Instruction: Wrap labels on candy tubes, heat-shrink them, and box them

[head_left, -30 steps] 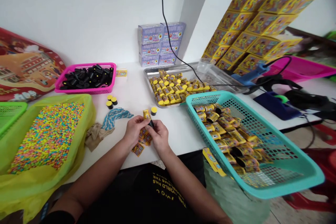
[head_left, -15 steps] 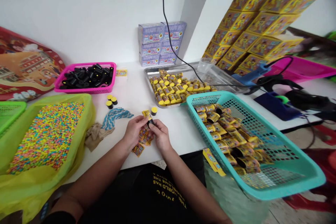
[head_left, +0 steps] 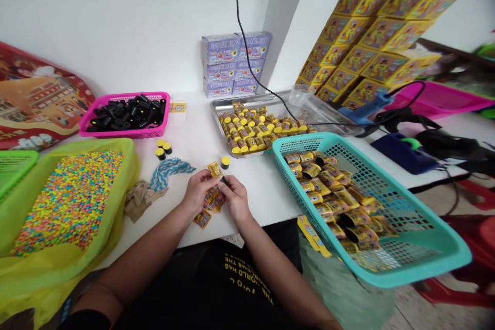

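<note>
At the front of the white table, my left hand (head_left: 198, 189) pinches a yellow printed label (head_left: 214, 168). My right hand (head_left: 234, 195) closes on a small black cylinder (head_left: 223, 180) that touches the label. Under and between the hands lie several loose printed labels (head_left: 202, 218). A yellow-topped black container (head_left: 225, 162) stands just beyond my fingers. To the left, three more such containers (head_left: 167, 147) stand together behind a blue-striped cloth (head_left: 166, 171) and a brown cloth (head_left: 138, 200).
A teal basket (head_left: 421, 273) with labelled tubes is at right, a metal tray (head_left: 232, 150) of yellow-capped tubes behind. At left are a pink basket (head_left: 167, 113) of black pieces and a yellow-lined bin (head_left: 133, 165) of colourful candies. A black cable (head_left: 247, 56) hangs over the tray.
My hands stay together at nearly the same spot; the label and black cylinder are turned slightly, with less of the cylinder showing. The whole view has shifted a little.
</note>
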The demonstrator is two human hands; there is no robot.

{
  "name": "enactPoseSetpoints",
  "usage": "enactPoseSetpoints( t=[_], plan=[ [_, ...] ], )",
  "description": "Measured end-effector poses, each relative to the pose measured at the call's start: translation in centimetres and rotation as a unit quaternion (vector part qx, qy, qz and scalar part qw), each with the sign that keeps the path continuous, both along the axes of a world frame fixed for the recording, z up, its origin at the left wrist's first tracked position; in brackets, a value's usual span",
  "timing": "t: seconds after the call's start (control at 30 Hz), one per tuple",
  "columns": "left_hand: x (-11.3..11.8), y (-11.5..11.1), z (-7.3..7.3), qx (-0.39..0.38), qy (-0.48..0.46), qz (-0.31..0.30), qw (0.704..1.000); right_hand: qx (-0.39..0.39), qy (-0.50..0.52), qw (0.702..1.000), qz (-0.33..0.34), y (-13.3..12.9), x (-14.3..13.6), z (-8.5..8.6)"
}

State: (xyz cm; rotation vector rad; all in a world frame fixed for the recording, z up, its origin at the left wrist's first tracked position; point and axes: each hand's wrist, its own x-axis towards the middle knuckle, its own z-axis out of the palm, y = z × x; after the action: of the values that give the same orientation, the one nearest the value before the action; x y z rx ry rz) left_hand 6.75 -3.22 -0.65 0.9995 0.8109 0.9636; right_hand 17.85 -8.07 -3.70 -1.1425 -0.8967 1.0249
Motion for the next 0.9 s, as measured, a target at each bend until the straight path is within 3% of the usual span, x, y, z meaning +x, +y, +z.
enactPoseSetpoints(
  t=[0.17, 0.37, 0.9],
  plan=[
    [-0.3, 0.7, 0.8, -0.047, -0.055, -0.011, 0.997, 0.081, -0.094, 0.991, -0.046, -0.1, 0.2, -0.1],
    [-0.5, 1.4, 0.7, -0.102, -0.072, -0.073, 0.989, 0.178, -0.276, 0.943, -0.055, -0.4, 0.7, -0.1],
    [0.3, 0.6, -0.3, -0.161, -0.118, -0.005, 0.980, 0.211, -0.449, 0.858, -0.134, -0.4, 0.1, -1.0]
  ],
)
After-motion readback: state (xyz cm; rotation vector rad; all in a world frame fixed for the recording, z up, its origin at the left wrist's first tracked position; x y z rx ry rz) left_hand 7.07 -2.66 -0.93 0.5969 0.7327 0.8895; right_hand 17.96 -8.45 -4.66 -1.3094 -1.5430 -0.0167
